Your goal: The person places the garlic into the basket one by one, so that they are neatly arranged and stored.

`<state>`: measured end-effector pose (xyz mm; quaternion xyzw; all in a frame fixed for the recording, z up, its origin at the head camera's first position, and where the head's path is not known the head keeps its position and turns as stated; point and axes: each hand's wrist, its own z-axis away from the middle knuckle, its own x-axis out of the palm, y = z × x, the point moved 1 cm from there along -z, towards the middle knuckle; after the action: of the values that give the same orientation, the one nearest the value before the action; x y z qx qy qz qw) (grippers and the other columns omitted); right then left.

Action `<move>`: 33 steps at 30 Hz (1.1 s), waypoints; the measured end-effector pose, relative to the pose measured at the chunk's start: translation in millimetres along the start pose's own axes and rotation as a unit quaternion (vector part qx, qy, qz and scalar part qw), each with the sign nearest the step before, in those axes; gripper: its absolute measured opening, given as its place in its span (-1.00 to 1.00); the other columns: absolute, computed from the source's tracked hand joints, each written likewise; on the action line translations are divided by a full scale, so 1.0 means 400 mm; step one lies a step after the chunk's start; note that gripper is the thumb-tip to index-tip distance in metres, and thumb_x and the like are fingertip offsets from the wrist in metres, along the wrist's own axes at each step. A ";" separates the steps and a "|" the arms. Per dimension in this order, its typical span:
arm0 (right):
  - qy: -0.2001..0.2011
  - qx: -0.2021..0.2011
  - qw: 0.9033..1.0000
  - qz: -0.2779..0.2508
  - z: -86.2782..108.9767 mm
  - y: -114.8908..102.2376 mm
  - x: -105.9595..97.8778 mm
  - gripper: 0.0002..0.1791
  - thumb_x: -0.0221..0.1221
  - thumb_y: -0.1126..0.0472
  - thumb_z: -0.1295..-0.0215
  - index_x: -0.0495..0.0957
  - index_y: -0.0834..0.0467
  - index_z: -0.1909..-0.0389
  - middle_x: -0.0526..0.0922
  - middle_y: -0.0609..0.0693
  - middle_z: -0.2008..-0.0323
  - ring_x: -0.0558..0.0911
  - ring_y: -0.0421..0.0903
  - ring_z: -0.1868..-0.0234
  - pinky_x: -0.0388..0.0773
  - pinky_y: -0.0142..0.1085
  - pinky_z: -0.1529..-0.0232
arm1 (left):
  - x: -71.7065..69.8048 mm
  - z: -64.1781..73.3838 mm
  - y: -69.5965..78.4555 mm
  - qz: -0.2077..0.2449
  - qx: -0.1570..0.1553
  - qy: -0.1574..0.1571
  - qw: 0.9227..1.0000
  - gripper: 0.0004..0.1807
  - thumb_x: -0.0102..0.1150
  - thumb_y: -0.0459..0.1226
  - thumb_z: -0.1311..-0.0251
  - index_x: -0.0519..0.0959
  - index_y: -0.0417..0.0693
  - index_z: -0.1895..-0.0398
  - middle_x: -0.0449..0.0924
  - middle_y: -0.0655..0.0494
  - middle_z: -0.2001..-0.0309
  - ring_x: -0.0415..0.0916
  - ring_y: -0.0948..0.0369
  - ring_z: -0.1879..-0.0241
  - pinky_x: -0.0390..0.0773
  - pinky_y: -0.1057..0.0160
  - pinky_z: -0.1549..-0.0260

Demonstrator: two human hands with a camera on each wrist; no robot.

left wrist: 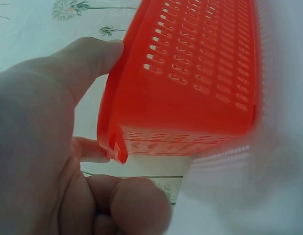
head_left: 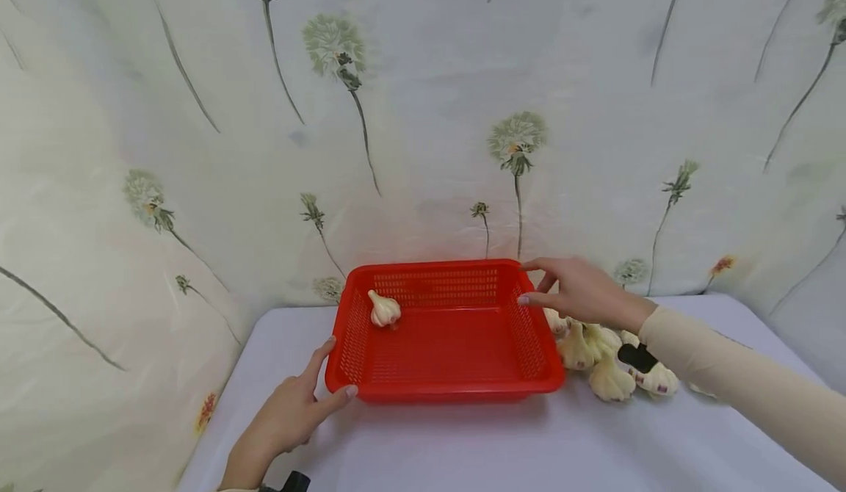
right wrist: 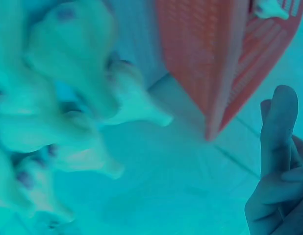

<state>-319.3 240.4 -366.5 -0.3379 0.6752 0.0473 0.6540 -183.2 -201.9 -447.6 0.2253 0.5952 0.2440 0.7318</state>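
Note:
A red plastic basket with slotted sides stands on the table, a garlic bulb lying in its left part. My left hand holds the basket's near left corner, its thumb and index finger on the two rims that meet there. In the left wrist view, the left thumb lies against the rim, with other fingers curled below. My right hand hovers at the basket's right rim, fingers loosely extended with nothing between them. Several garlic bulbs lie heaped under and beside that hand.
A white cloth covers the table. Behind it hangs a pale curtain printed with dandelions. The heaped garlic sits close against the basket's right side.

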 end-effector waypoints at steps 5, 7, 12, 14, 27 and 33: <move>0.030 0.017 0.999 0.039 0.068 0.039 -0.005 -0.28 0.35 -0.29 -0.10 0.53 0.08 -0.17 0.68 -0.21 0.40 0.58 -0.25 0.42 0.50 -0.32 0.47 | -0.012 0.004 -0.003 0.001 -0.010 0.006 1.000 -0.01 0.15 0.36 -0.10 0.00 0.36 -0.55 0.42 0.01 0.64 0.40 0.11 0.73 0.39 0.25 0.66; 0.032 0.030 0.998 0.052 0.098 0.057 -0.002 -0.24 0.31 -0.39 -0.04 0.57 0.08 -0.11 0.67 -0.20 0.39 0.57 -0.26 0.42 0.49 -0.33 0.46 | -0.013 0.005 -0.003 -0.001 -0.014 0.005 1.000 0.00 0.15 0.37 -0.09 -0.01 0.37 -0.55 0.42 0.01 0.65 0.40 0.11 0.73 0.39 0.25 0.66; 0.021 0.069 0.995 0.073 0.159 0.091 0.012 -0.17 0.30 -0.51 0.08 0.60 0.09 0.03 0.70 -0.10 0.32 0.59 -0.19 0.38 0.49 -0.29 0.46 | -0.015 0.007 -0.009 -0.006 -0.018 0.010 1.000 0.02 0.15 0.38 -0.07 -0.01 0.36 -0.55 0.42 0.01 0.65 0.39 0.11 0.75 0.37 0.26 0.67; 0.015 0.083 0.993 0.083 0.177 0.101 0.020 -0.18 0.34 -0.49 0.13 0.60 0.10 0.07 0.70 -0.07 0.30 0.62 -0.16 0.34 0.52 -0.25 0.43 | -0.015 0.007 -0.010 -0.004 -0.018 0.009 1.000 0.02 0.15 0.39 -0.07 -0.01 0.37 -0.55 0.41 0.01 0.66 0.38 0.12 0.76 0.36 0.26 0.68; -0.016 0.121 0.982 0.142 0.274 0.170 0.097 -0.32 0.42 -0.51 0.35 0.63 -0.03 0.41 0.63 -0.21 0.50 0.50 -0.22 0.50 0.48 -0.14 0.47 | -0.006 0.005 0.000 0.003 -0.014 -0.001 1.000 0.02 0.16 0.40 -0.05 -0.02 0.44 -0.54 0.41 0.02 0.70 0.37 0.12 0.78 0.31 0.27 0.72; 0.009 0.096 0.982 0.161 0.303 0.175 0.116 -0.47 0.43 -0.45 0.26 0.47 -0.14 0.65 0.35 -0.29 0.73 0.31 -0.27 0.64 0.19 -0.33 0.63 | 0.001 0.002 0.003 0.005 -0.015 -0.002 1.000 0.02 0.16 0.40 -0.04 -0.02 0.43 -0.54 0.41 0.02 0.69 0.36 0.13 0.78 0.31 0.28 0.72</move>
<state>-248.6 337.2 -452.4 -0.1604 0.7279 0.0839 0.6614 -182.3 -200.6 -447.1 0.2182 0.5888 0.2563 0.7349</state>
